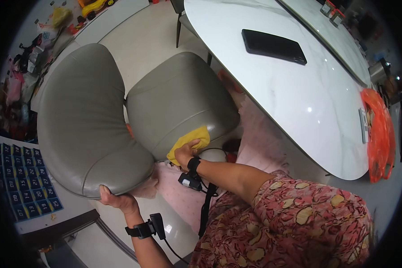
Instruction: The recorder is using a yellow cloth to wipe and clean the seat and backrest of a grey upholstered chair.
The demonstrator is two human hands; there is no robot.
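A chair padded in grey leather-like material stands before me, its curved backrest point(87, 110) on the left and its seat point(177, 97) to the right of that. My left hand point(117, 201) grips the backrest's lower edge, thumb on top and the other fingers hidden underneath. In my right hand point(187, 152) is a yellow cloth point(196, 135), pressed against the near edge of the seat. Part of the cloth lies flat on the seat and part is bunched under my fingers. Black straps with small devices and cables circle both wrists.
To the right is a white marble-look table point(288, 97) bearing a black phone-like slab point(274, 47), a remote control point(363, 125) and a red plastic bag point(378, 134) at its edge. Bags and clutter point(26, 77) line the left side, above a numbered blue chart point(26, 181).
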